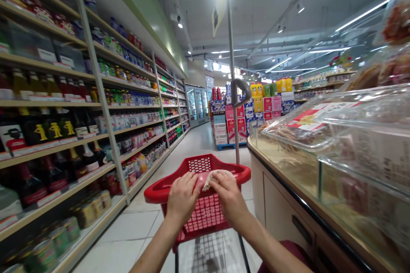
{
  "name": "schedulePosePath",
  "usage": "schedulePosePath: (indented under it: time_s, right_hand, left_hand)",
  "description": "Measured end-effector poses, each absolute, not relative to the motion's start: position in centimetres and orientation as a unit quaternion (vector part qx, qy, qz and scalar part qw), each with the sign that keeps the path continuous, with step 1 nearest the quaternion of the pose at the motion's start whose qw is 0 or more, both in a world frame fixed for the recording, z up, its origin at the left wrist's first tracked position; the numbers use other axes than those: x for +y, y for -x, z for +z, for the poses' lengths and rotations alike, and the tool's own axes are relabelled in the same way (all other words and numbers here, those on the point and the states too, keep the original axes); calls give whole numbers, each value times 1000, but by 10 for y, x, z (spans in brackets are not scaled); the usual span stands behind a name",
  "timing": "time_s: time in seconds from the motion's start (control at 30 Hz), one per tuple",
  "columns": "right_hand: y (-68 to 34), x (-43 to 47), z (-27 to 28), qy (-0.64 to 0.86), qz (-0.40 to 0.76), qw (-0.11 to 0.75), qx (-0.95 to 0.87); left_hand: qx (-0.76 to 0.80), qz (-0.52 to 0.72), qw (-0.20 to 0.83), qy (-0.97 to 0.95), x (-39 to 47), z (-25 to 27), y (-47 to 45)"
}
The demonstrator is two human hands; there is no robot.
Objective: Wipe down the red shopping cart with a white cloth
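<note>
A red plastic shopping cart (208, 217) with a mesh basket stands in front of me. My left hand (183, 196) is closed on the middle of its handle, fingers curled over the top. Close beside it, my right hand (228, 194) presses a crumpled white cloth (226, 174) against the same handle. The cloth shows around the fingers; whether it is fabric or paper I cannot tell. The undersides of both hands are hidden.
Drink shelves (141, 106) run along the left of the tiled aisle (144, 226). A display counter (282, 196) with clear food packs (307, 119) is close on the right. Stacked boxes (235, 119) and a grey pole (236, 136) stand ahead.
</note>
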State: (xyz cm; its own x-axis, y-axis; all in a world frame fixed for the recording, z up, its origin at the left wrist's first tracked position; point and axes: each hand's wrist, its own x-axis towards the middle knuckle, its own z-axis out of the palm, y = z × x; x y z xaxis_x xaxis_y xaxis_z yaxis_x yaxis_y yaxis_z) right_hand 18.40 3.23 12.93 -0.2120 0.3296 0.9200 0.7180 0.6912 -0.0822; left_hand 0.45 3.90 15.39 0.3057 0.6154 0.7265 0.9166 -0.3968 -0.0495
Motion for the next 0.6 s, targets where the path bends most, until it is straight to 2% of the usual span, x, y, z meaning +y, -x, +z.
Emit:
schedulePosePath:
  time_s: [0.13,0.23,0.37,0.53,0.6]
  right_hand:
    - [-212,42,130,464,-169,552,-672]
    - [-197,42,130,437,-182,558,-682]
    - [-180,37,124,356,-217,516,-748]
    - [-222,48,120,487,-192,539,-660]
    - [-215,47,122,476,-191,538,-669]
  left_hand:
    - [-494,-363,273,742,39,144,-8]
    - [-484,-385,290,731,42,140,-9]
    - [-468,-389,302,734,42,139,-5]
    - [-466,-396,299,733,36,133,-3]
    - [-473,-397,292,730,35,131,-4]
